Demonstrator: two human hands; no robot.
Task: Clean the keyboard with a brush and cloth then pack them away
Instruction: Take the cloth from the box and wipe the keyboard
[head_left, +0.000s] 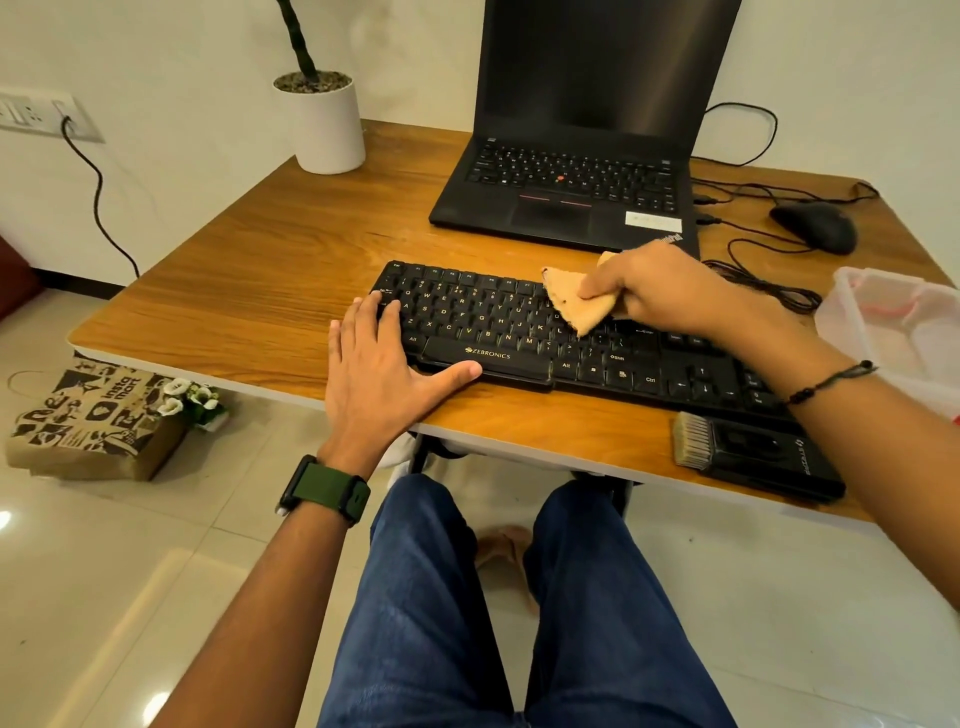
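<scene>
A black plastic Zebronics keyboard (561, 338), long and flat with white-lettered keys, is laid across the near half of a wood-grain table (249, 270). A tan cloth (576, 299), soft and folded to a rough triangle, is pressed on the keys right of centre. It is pinched by the right hand (649, 291), whose fingers and thumb are curled round it above the key rows. The left hand (384, 374) is laid flat on the keyboard's left end, fingers straight and spread, thumb stretched along the front edge below the space bar; nothing is held by it. A flat brush (753, 454) with pale bristles and a black handle is lying near the table's front edge, just in front of the keyboard's right end. A clear plastic container (893, 317) is seen at the right edge.
</scene>
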